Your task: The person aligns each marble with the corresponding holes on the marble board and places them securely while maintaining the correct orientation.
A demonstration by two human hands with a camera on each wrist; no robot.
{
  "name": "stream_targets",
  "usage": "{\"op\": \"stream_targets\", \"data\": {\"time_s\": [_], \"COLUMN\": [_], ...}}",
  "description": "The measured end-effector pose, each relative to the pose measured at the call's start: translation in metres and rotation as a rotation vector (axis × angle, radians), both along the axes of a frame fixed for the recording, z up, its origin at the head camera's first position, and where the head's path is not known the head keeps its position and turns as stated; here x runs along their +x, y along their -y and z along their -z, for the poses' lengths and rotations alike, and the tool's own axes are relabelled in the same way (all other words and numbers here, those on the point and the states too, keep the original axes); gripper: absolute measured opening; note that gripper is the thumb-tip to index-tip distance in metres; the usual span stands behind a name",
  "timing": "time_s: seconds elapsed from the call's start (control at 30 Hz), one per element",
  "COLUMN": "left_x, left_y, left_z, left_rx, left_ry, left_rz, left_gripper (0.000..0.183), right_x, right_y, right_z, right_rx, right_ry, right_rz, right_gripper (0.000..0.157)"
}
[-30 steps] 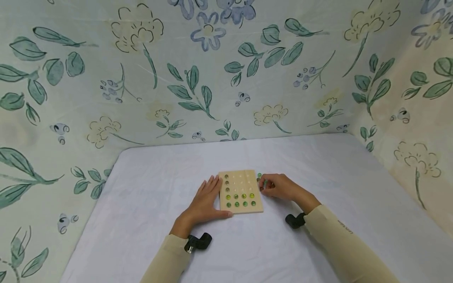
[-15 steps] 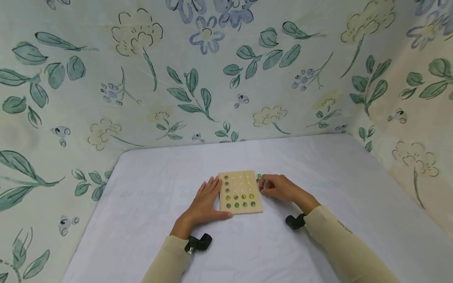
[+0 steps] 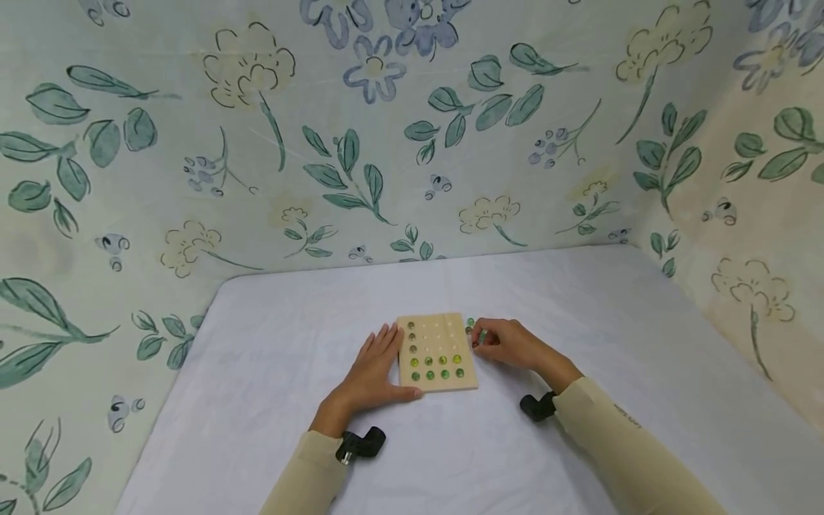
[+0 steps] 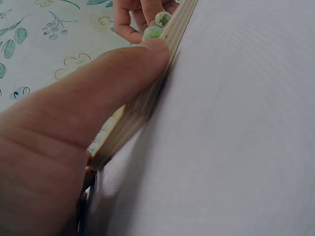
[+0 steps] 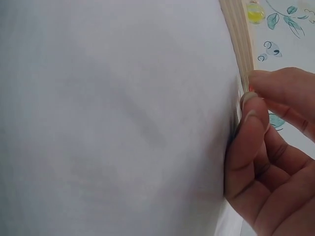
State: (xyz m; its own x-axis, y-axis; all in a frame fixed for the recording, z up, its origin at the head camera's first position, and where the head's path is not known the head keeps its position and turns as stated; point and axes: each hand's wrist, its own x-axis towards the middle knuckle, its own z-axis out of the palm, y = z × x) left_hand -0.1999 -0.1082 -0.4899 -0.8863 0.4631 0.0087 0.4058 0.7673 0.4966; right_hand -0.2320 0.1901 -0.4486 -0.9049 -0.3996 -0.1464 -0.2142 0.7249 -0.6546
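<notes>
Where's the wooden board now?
In the head view, the wooden board lies on white cloth, between the left hand at its left edge and the right hand.

Over the past second our head view has tipped slightly upward: we now see the flowered wall (image 3: 386,111) sitting lower in the frame, its right-hand prints (image 3: 650,154) shifted a little leftward, and the wooden board (image 3: 445,346) slightly lower too

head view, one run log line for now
left hand: touching board; right hand: by loose marbles; seated marbles: left column, two near rows
</notes>
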Motion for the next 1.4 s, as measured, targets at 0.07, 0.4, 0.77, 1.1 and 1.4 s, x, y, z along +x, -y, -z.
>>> {"op": "stream_targets", "data": {"time_s": [0.07,0.4,0.77,1.1,1.4], "left_x": [0.0001,0.0025,0.0026,0.0000,0.0008], "left_y": [-0.0001,-0.0011,-0.0001,-0.0007,-0.0007], "left_z": [-0.0007,-0.0031,0.0014,0.0021,0.0032], "left_rx": [0.006,0.019,-0.012,-0.013,-0.009], "left_ry": [-0.003,-0.002,0.020,0.003,0.002], "left_rz": [0.002,0.005,-0.004,-0.007,-0.008], "left_gripper": [0.121,0.120,0.121,0.120,0.120], "right_x": [0.0003,0.0025,0.0026,0.0003,0.0004], "right_y": [-0.0004,-0.0030,-0.0032,-0.0018,0.0030], "right_z": [-0.0005,-0.0007,-0.0001,-0.0042,-0.0056], "right_rx": [-0.002,-0.018,-0.048,-0.047,-0.068], "right_ry": [-0.009,-0.014,0.008,-0.030,-0.039], "right_rz": [-0.002,-0.001,-0.006,-0.010,-0.027], "right_gripper": [0.012,0.012,0.013,0.013,0.012]}}
